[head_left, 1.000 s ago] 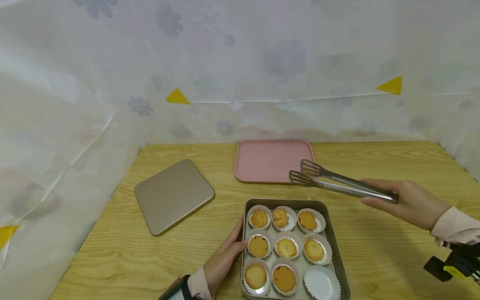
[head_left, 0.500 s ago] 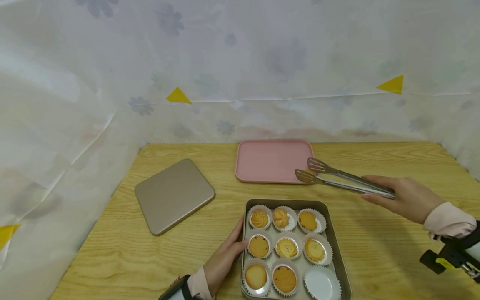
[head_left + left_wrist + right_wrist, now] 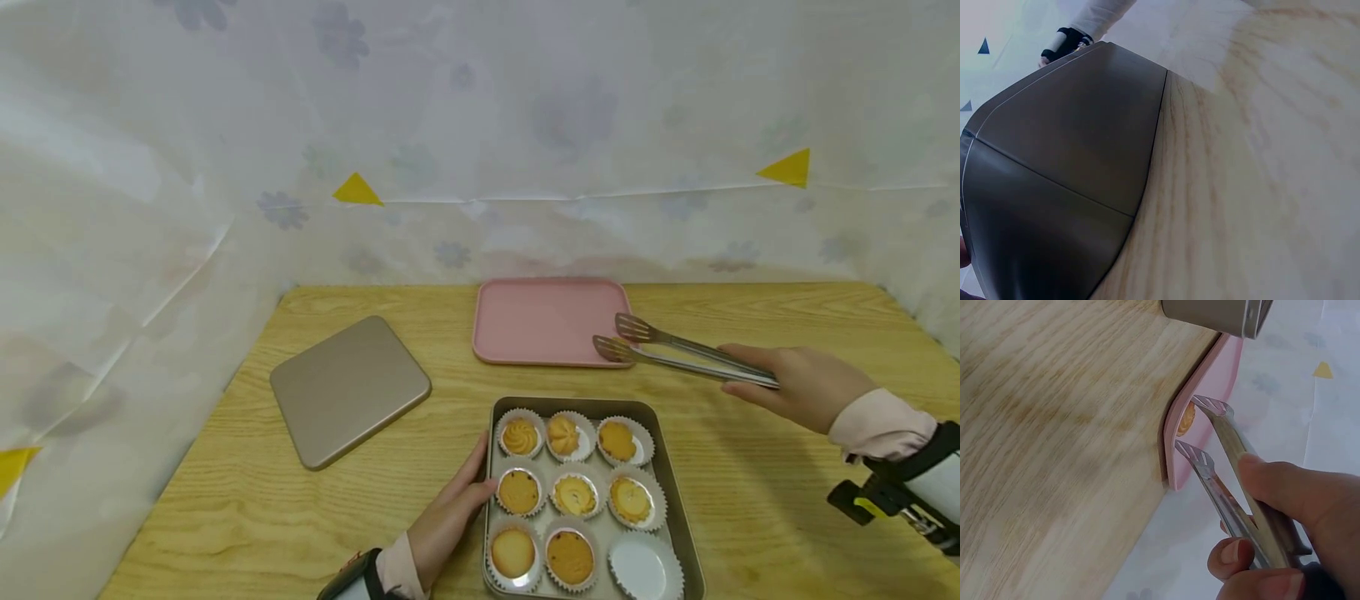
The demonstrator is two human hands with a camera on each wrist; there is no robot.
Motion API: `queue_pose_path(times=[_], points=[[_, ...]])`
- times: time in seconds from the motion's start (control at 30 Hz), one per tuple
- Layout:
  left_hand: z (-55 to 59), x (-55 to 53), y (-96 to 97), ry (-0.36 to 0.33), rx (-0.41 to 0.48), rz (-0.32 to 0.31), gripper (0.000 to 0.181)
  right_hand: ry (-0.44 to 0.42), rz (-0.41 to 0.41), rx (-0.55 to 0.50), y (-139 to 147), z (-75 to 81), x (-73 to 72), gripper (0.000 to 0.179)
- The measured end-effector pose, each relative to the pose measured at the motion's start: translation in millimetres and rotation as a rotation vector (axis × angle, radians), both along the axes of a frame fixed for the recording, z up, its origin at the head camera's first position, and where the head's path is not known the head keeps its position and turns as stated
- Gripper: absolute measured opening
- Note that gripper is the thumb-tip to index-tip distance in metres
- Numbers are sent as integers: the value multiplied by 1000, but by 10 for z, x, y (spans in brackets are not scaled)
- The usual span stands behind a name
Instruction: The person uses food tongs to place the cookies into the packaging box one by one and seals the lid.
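Note:
My right hand [image 3: 798,385] grips metal tongs [image 3: 675,354] by the handle end. Their slotted tips are slightly apart over the front right corner of a pink tray [image 3: 540,321]. In the right wrist view a small golden cookie [image 3: 1187,419] lies on the pink tray [image 3: 1210,381] between the tips of the tongs [image 3: 1222,469]. My left hand [image 3: 446,517] rests with straight fingers against the left wall of a dark baking tin [image 3: 675,500]. The tin holds several cookies in white paper cups and one empty cup [image 3: 637,569]. The left wrist view shows only the tin wall [image 3: 1054,175] and the table.
A flat gold square pan [image 3: 349,390] lies on the wooden table [image 3: 787,500] to the left. A floral white curtain [image 3: 480,125] closes off the back and both sides. A black device [image 3: 877,500] is strapped to my right wrist.
My right hand has carried the tongs back and down, so their tips now sit low over the pink tray's front right corner. The left hand and tin have not moved.

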State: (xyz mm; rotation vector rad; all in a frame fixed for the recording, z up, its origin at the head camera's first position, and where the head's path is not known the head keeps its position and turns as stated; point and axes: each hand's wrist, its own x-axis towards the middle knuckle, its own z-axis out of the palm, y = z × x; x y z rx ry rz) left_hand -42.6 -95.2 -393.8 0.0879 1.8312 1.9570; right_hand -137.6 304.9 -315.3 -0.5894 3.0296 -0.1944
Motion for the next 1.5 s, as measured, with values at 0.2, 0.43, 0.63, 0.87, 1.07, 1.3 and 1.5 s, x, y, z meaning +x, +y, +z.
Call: queue_pose_path(times=[0.2,0.43,0.63,0.87,1.07,1.3,1.5], points=[[2,-4,5,3,0,-3,68,3,1,-9,16,-1,-12,59],[-1,-2,3,3,2,-6,68,42,14,0,2,-4,-14,56],[-10,-3,-2,4,3,-8,68,87,34,14,-4,-16,-26,54],[-15,-4,-4,4,17,-17,68,123,25,-57,-5,-80,1,53],[-10,-5,-5,-2,11,-15,68,150,17,-114,13,-81,0,50],[0,-1,-3,7,17,-17,68,112,10,-89,6,-52,-10,54],[-2,0,-1,2,19,-14,68,72,-10,-55,19,-47,-11,58]])
